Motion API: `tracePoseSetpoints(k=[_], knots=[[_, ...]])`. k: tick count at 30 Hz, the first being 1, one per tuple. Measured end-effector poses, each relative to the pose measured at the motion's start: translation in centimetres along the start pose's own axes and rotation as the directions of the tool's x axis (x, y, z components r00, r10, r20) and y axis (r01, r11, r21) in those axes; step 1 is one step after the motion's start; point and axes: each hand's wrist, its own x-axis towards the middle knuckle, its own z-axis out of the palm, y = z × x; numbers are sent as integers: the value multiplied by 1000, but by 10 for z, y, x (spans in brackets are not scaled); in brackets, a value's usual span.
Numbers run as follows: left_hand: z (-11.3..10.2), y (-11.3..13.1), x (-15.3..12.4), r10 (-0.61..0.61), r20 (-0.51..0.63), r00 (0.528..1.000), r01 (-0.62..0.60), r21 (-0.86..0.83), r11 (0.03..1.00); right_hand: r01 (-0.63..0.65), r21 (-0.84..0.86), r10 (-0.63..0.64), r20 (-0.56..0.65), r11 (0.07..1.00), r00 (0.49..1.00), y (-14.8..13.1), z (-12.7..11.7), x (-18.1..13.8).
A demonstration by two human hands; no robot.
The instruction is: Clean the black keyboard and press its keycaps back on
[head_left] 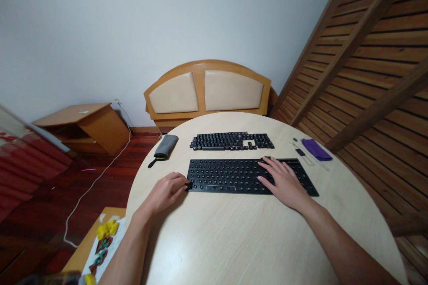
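A black keyboard base [230, 176] with its keycaps off lies on the round pale table [254, 240]. My left hand [167, 191] is curled at the base's front left corner, fingertips pinched on a small black keycap [189, 185]. My right hand [282, 180] lies flat on the right part of the base, fingers stretched out. Behind the base, the removed black keycaps [232, 141] sit laid out in rows in keyboard order.
A grey pouch [164, 146] lies at the table's back left. At the back right lie a purple cloth [316, 149] and small tools [300, 149]. Beyond the table stand a wooden headboard [207, 89] and a slatted bed frame [368, 53]. A low wooden cabinet [83, 127] stands at the left.
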Motion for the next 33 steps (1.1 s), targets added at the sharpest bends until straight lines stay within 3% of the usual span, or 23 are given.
tracePoseSetpoints(k=[21,33], knots=[[3,-5,2,-47,-4,999,47,-69,997,-2,2,2,11,1000,1000,-3,-4,1],[3,-10,7,-85,51,995,93,-167,982,-4,8,4,14,1000,1000,-2,-3,1]])
